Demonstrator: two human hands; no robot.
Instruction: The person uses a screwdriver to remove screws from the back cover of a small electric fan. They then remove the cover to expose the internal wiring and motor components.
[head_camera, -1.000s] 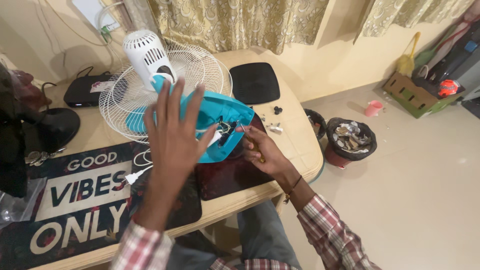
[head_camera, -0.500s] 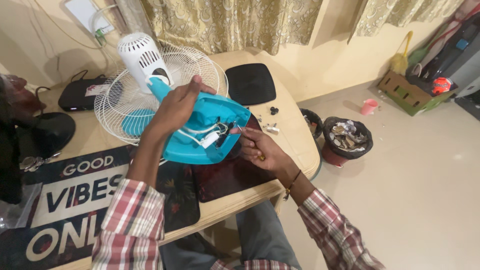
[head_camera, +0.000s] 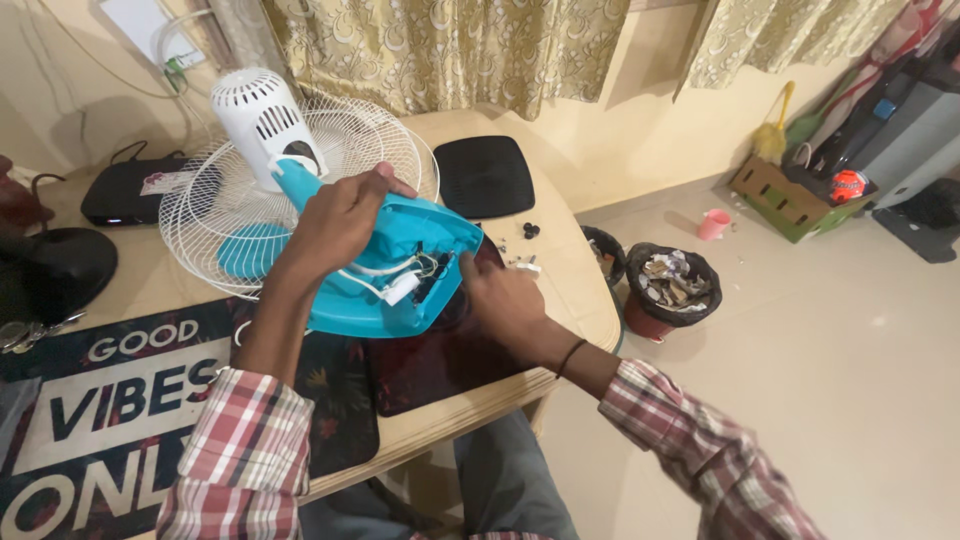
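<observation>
The turquoise fan base (head_camera: 400, 265) lies mid-frame on the wooden table (head_camera: 560, 260), my left hand (head_camera: 335, 220) clamped over its top, right hand (head_camera: 500, 295) fingering its wiring; white grille (head_camera: 230, 200) behind, waste bin (head_camera: 672, 285) right; my left hand has shifted slightly lower

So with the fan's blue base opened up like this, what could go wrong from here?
Three risks, as judgements. The left hand alone steadies the tilted blue base; a slip could tug the thin wires that the right hand works beside. The small loose parts lie near the table edge and could roll off. The wire grille underneath might bend under pressure.
</observation>
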